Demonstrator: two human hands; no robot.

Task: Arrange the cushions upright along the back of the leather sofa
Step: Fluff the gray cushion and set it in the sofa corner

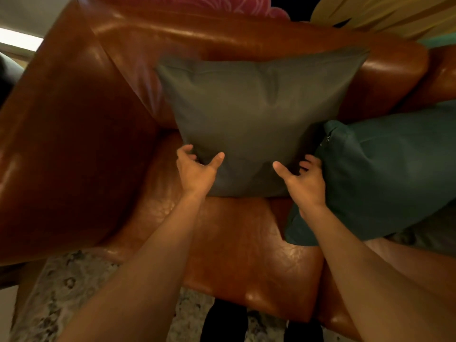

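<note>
A grey-green cushion [256,114] stands upright against the backrest of the brown leather sofa [237,245], near its left end. My left hand [195,171] holds the cushion's lower left edge, fingers behind it and thumb in front. My right hand [304,180] grips the lower right edge the same way. To the right, a teal cushion [385,174] leans tilted on the seat and touches my right hand. Part of another greyish cushion [434,236] shows beneath the teal one at the right edge.
The sofa's wide left armrest [66,154] rises beside the grey-green cushion. A pale patterned rug [64,292] lies in front of the sofa. Behind the backrest I see a pink patterned object [222,4] and a yellow one [385,13].
</note>
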